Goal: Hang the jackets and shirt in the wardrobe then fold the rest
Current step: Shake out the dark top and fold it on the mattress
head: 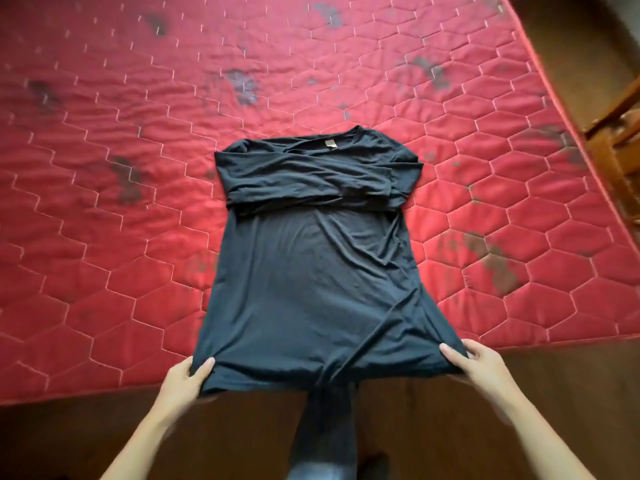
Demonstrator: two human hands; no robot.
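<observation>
Firmly gripping the hem of the dark T-shirt (311, 271) at both corners: pinched at the left corner with the left hand (188, 375), thumb on top and fingers curled beneath the cloth, and at the right corner with the right hand (481, 365) in the same fashion, with nothing else held. Lies straight ahead of the hands on the red quilted bed (104, 237), long axis running directly away, hem nearest at the bed's near edge, collar farthest. Equally near to either hand, one corner apiece, so no case for favouring a side. Looks ready for a fold along that axis, judging by the sleeves (304, 181) laid across the chest in a band below the collar: probably a matter of carrying the hem forward toward the collar, both hands level and together. Shows a small pale neck label (328, 144) inside the collar, too small to read; no other print, brand or writing to be made out. Beyond the bed at the right, some wooden furniture (620, 133), and a wooden floor (104, 438) nearer in.
</observation>
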